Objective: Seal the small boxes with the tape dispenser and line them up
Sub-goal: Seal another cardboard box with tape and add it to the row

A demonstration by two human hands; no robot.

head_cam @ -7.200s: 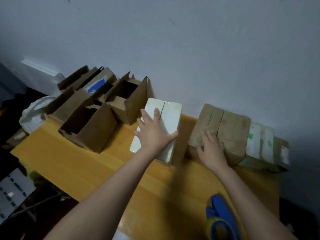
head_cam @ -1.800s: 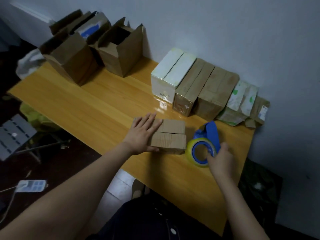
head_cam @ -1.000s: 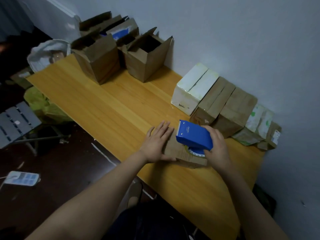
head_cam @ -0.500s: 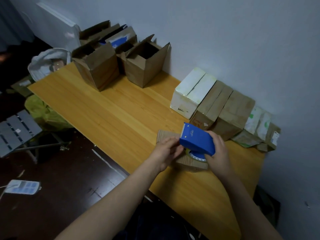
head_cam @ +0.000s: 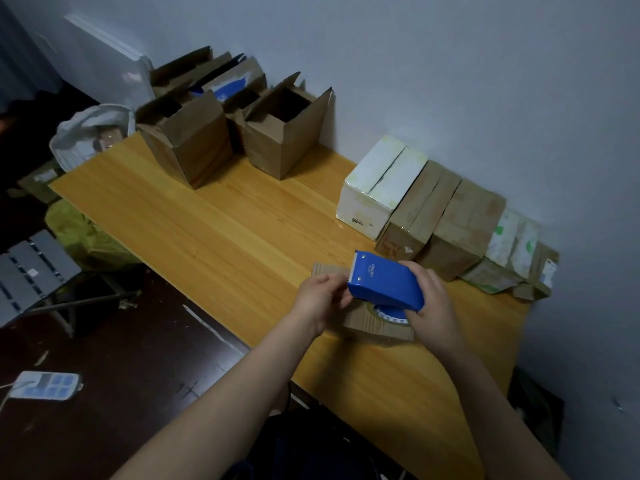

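Head view: my left grip (head_cam: 323, 296), which was lying flat on the small box (head_cam: 377, 328) a second ago, is now pinching at the toothed front of the tape dispenser (head_cam: 384, 284), I'm judging to free the tape end. My right grip (head_cam: 429, 299) is wrapping the blue dispenser body, holding it just above the box, which is lying near the tabletop (head_cam: 225, 230) front edge. So sealing is only starting. Farther back, the sealed row (head_cam: 443, 216) is sitting along the wall, with open boxes (head_cam: 280, 133) standing beyond
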